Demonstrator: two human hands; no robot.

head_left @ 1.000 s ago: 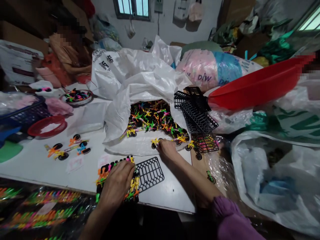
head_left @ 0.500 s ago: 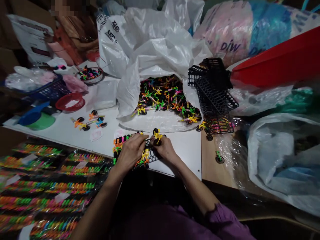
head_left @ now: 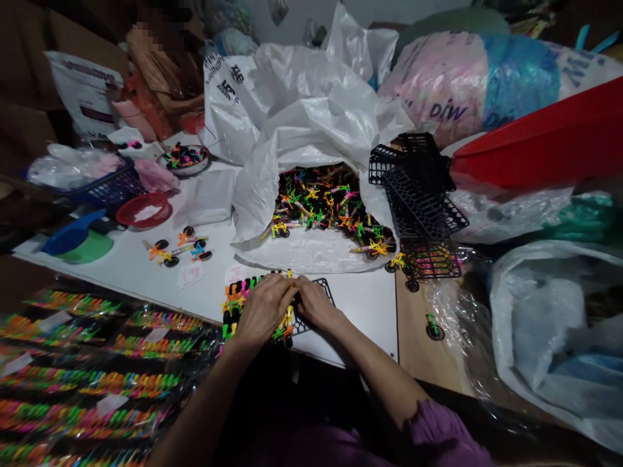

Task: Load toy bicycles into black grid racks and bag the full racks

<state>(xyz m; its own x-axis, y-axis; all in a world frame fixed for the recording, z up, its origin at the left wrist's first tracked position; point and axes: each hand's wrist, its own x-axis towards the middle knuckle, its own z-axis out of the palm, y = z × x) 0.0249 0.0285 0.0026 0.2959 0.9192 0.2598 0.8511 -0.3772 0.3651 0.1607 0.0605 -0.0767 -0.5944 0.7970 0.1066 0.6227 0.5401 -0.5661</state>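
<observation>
My left hand (head_left: 267, 303) lies over the filled part of a black grid tray (head_left: 327, 293), its fingers bent and pressed together at the tip of my other hand. Closed as well, my right hand (head_left: 316, 301) meets it above the bare grid. Bits of yellow show where the fingertips come together, around a yellow toy bicycle that is mostly hidden. What the left fingers pinch is covered. Rows of colourful toy bicycles (head_left: 234, 305) with black wheels stand in the tray's left part.
Behind the tray, a white sack (head_left: 311, 250) gapes with many toy bicycles (head_left: 316, 201) inside. Black grid trays (head_left: 413, 194) are stacked at right. Loose toy bicycles (head_left: 170, 259), a red basket (head_left: 146, 211) and a blue scoop (head_left: 73, 237) lie left. Packed rows (head_left: 87, 370) fill the lower left.
The yellow toy bicycle in my right hand has gone down to the grid, between my hands, and is now mostly hidden. My hands have come together. The whole view has shifted slightly.
</observation>
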